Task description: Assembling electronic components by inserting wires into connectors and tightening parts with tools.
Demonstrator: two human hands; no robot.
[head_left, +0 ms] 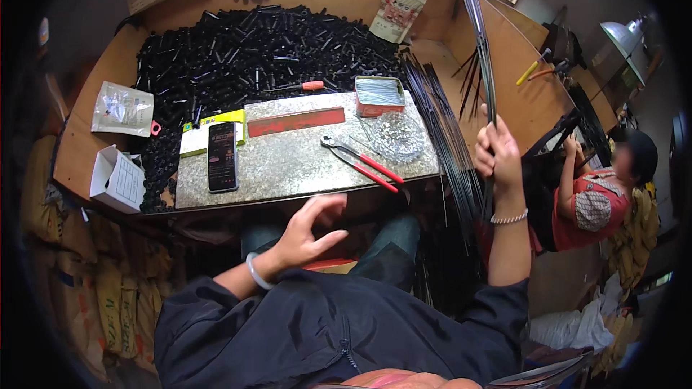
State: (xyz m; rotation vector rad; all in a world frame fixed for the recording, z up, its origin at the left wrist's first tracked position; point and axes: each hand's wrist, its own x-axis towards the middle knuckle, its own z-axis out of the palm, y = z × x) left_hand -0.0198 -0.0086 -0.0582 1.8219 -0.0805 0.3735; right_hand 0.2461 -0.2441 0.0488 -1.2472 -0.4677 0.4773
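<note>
My right hand (499,148) is raised at the right, its fingers wrapped round a bundle of long thin dark rods (481,36) that stands nearly upright. My left hand (310,227) is in front of the bench edge, fingers apart and nothing in it. Beyond it, red-handled pincers (364,166) lie on a speckled stone slab (281,162). Next to them sits a heap of small shiny bits (398,137), and behind that a red tin (379,94) full of thin pale wire pieces. More long dark rods (447,130) lie along the slab's right side.
A large heap of small black parts (252,43) covers the back of the bench. On the slab are a phone (223,158), a yellow box (194,137) and a red bar (296,121). An orange-handled screwdriver (311,86) lies behind. Another person (595,198) works at the right.
</note>
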